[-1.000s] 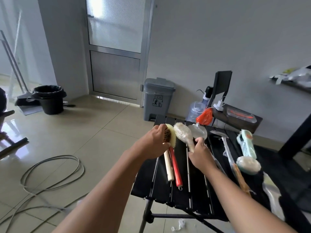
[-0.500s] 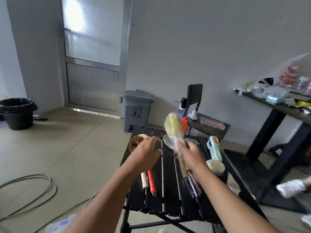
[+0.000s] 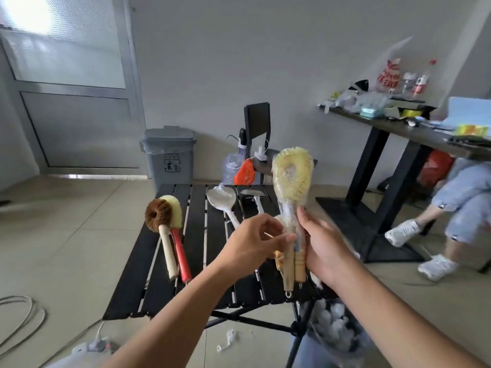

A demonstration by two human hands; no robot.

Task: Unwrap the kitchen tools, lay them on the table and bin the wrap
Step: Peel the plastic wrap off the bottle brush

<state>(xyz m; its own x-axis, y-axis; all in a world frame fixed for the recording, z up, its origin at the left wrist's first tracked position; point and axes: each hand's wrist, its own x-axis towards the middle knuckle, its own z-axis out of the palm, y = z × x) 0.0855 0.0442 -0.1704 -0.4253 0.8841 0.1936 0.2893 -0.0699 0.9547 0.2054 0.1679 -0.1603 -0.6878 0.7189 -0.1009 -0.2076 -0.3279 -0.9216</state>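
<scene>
Left hand (image 3: 252,243), right hand (image 3: 329,251): both bare, fingers slim. Left forearm (image 3: 186,314), right forearm (image 3: 398,314): bare along whole visible length, down to bottom edge of view. Outline of right hand slightly blurred. Upper arms, any clothing outside view.

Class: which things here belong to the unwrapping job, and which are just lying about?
Job: wrapped brushes, gripped by right hand, left hand pinching; unwrapped brushes; wrapped spoon; slatted table; grey bin.
Lying about: floor cable; orange bag; cluttered desk.
</scene>
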